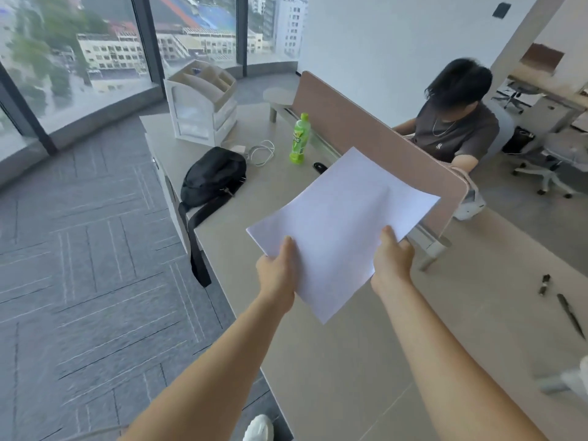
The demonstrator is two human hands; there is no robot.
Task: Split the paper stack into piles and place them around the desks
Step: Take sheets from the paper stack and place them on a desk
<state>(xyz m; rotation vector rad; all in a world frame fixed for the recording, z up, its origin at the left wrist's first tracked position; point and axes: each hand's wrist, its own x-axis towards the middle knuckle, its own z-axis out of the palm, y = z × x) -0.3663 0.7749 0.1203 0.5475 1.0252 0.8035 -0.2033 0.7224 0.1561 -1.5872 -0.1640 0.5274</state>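
A thin stack of white paper hangs in the air above the beige desk, tilted away from me. My left hand grips its near left edge, thumb on top. My right hand holds the near right edge, also with the thumb on the sheets. Both arms stretch forward from the bottom of the view. The far corners of the stack bend slightly upward.
A black bag, a green bottle, a white cable and a white drawer organizer sit on the desk. A pinkish divider panel separates it from a seated person. Pens lie at right. Grey carpet lies left.
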